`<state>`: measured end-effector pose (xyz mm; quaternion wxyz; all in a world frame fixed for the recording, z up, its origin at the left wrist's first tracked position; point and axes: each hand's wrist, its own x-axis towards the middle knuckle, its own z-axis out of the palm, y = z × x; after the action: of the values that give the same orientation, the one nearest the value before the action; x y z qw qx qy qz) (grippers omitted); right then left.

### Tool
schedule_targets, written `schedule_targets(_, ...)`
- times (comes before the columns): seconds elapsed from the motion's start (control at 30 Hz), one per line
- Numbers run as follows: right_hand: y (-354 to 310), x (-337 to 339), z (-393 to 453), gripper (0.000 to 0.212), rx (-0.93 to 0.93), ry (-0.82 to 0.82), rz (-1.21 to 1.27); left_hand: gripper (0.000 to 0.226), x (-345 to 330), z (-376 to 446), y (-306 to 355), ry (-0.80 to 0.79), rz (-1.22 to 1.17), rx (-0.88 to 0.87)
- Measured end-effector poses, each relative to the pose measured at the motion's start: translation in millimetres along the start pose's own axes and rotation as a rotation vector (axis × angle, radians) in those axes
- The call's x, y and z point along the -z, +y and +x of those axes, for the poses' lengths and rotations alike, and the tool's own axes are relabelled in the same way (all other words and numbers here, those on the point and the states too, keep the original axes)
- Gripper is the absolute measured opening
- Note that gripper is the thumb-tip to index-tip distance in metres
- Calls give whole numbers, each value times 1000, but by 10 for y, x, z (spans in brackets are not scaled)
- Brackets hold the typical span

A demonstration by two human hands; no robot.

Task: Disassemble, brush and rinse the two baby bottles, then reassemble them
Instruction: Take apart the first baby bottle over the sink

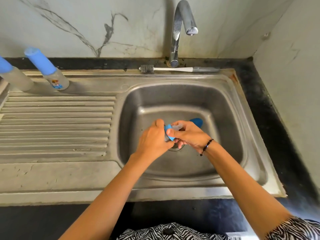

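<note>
Over the sink basin [225,118] both hands meet on one baby bottle. My left hand [152,141] grips its body, which is mostly hidden. My right hand [188,134] pinches the blue collar [169,131] with the clear teat [178,126] at the bottle's top. A blue cap [197,121] lies on the basin floor behind my right hand. Two more bottles with blue caps stand on the drainboard at the back left, one [50,71] with a printed picture, the other [15,75] cut by the frame edge.
A white-handled bottle brush [173,68] lies along the sink's back rim below the chrome tap [180,28]. The ribbed drainboard [55,125] spreads to the left. Marble walls close the back and right; a dark counter borders the sink.
</note>
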<state>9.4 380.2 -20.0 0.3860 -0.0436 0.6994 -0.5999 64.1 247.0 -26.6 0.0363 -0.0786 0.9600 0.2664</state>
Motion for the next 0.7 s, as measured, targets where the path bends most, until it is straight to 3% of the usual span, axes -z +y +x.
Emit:
schedule_targets(0.17, -34, 107, -6, 23, 39, 63, 57, 57, 60, -104, -38, 20, 190, -61)
schedule_targets(0.23, -105, 177, -24, 24, -22, -33, -19, 48, 69, -137, -28, 51, 255, -72)
schedule_targets(0.37, -311, 264, -71, 14, -190, -352, -456, 46, 20, -162, -62, 122, 422, -410)
schedule_targets(0.43, -328, 214, -57, 19, -178, -416, -555, 48, 39, -140, -74, 131, 458, -474)
schedule_targets(0.53, -298, 122, -66, 16, -11, -321, -720, 43, 130, -95, -108, 18, 450, -352)
schedule_targets(0.7, -103, 34, -81, 44, 481, -152, -1253, 46, 326, 37, -189, -321, 196, -216)
